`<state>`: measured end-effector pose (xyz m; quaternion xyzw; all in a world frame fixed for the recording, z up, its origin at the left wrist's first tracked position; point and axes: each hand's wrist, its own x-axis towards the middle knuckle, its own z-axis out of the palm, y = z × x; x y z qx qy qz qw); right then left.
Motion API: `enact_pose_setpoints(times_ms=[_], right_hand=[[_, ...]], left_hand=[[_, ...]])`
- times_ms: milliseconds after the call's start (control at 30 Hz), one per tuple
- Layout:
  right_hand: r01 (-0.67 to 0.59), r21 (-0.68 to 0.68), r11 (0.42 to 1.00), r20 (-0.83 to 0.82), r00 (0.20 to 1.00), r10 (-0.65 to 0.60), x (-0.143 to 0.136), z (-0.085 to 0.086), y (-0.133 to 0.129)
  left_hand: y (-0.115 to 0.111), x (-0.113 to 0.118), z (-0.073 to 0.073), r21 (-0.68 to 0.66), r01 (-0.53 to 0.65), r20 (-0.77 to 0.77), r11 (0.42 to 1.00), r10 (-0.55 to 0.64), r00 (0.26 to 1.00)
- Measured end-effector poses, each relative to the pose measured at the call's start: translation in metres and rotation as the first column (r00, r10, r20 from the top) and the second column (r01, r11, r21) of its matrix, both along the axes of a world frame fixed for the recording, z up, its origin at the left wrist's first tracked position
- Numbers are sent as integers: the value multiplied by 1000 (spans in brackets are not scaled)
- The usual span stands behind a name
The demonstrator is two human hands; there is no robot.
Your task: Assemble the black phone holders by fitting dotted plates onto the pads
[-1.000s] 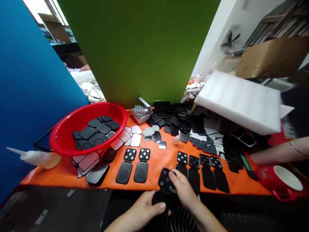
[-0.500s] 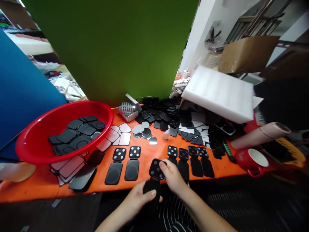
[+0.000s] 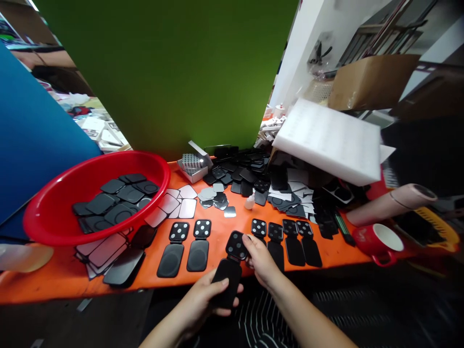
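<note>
Over the table's front edge, both hands hold one black hinged folding pad (image 3: pixel 228 280), its two panels unfolded. My left hand (image 3: pixel 205 297) is wrapped round the larger, plain lower panel, thumb on top. My right hand (image 3: pixel 261 259) pinches the right edge of the smaller upper panel, which bears several round grey dots. To the left lie two similar unfolded pads, a nearer-edge one (image 3: pixel 170 259) and another (image 3: pixel 197 254), with bright silver dots. Several more unfolded pads (image 3: pixel 295 250) lie to the right, partly behind my right hand.
A red basin (image 3: pixel 39 229) holding black panels stands at left on the orange table (image 3: pixel 224 229). Behind are a box of small silver discs (image 3: pixel 192 164), a small white bottle (image 3: pixel 249 202) and heaped black panels (image 3: pixel 242 169). A red mug (image 3: pixel 366 239) and pink tumbler (image 3: pixel 391 204) stand right.
The held pad has tilted, and its lower panel now shows more fully. My left hand has shifted slightly left and down along it. My right hand keeps its pinch on the dotted panel.
</note>
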<state>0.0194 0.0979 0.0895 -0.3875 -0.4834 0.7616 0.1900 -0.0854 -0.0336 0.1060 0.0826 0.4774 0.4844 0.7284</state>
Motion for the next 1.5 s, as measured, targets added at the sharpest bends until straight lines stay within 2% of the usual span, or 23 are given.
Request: enact_pose_setpoints(times_ms=[133,200,233,267,300,333,400,433,500,567,667,733,767,800,867,967,1000,1067,1167,1300,1333,1467,1500], right_hand=[[-4,-55,998,-67,998,0,-1,-1,0],[3,-37,999,-83,997,-6,-3,-4,0],[7,-29,1000,-78,997,-9,-4,-5,1],[13,-25,1000,-64,998,-14,-5,-7,1],[26,-26,999,-47,999,-28,-5,-8,1],[45,-37,998,-35,998,-46,-6,-8,1],[57,-96,994,-49,997,-62,-5,-10,0],[48,-129,990,-68,996,-57,-4,-10,0],[3,-147,989,-96,995,-17,-4,-11,-2],[-34,-75,997,-77,997,28,-4,-14,-2],[-43,25,999,-37,998,44,-6,-17,-4],[-50,54,997,-36,998,52,-8,-17,-5],[-65,71,995,-41,997,68,-9,-16,-6],[-85,84,993,-49,995,89,-10,-14,-8],[-111,78,991,-72,991,116,-14,-11,-11],[-79,46,996,-43,996,81,-21,-12,-20],[-91,55,994,-23,995,92,-24,-14,-24],[-210,58,976,-2,978,210,-27,-20,-33],[-388,11,922,-24,921,388,-29,-27,-46],[-357,7,934,-16,934,357,-31,-28,-48],[-325,5,946,-11,946,325,-32,-27,-45],[-169,49,984,49,985,167,-36,-29,-29],[-145,67,987,64,988,141,-37,-31,-26]], left_hand=[[-1,-2,-7,-1,-42,-26,999,42,999],[0,-3,-14,57,-78,-207,995,88,974],[1,-5,-16,119,-79,-361,990,118,925],[1,-7,-19,190,-51,-535,980,147,832],[1,-10,-20,251,8,-701,968,176,691],[0,-13,-21,286,79,-833,955,207,514],[-3,-20,-21,271,197,-958,942,244,151],[-5,-22,-21,246,227,-968,942,252,3],[-9,-25,-20,212,246,-945,946,263,-196],[-10,-26,-21,199,240,-922,950,265,-283],[-10,-25,-22,185,201,-921,962,241,-307],[-10,-26,-24,168,185,-942,968,213,-260],[-10,-27,-24,162,186,-957,969,200,-210],[-10,-27,-24,160,193,-972,968,188,-138],[-11,-27,-24,180,189,-983,965,171,62],[-13,-22,-20,221,41,-911,974,191,366],[-13,-19,-18,228,-20,-874,974,213,437],[-12,-14,-16,243,-113,-820,963,266,506],[-13,-10,-14,264,-176,-815,948,317,485],[-18,-22,-11,261,-164,-841,951,308,445],[-21,-28,-8,249,-150,-864,957,289,412],[-40,-50,0,163,-133,-968,978,185,170],[-48,-53,0,136,-119,-979,984,152,136]])
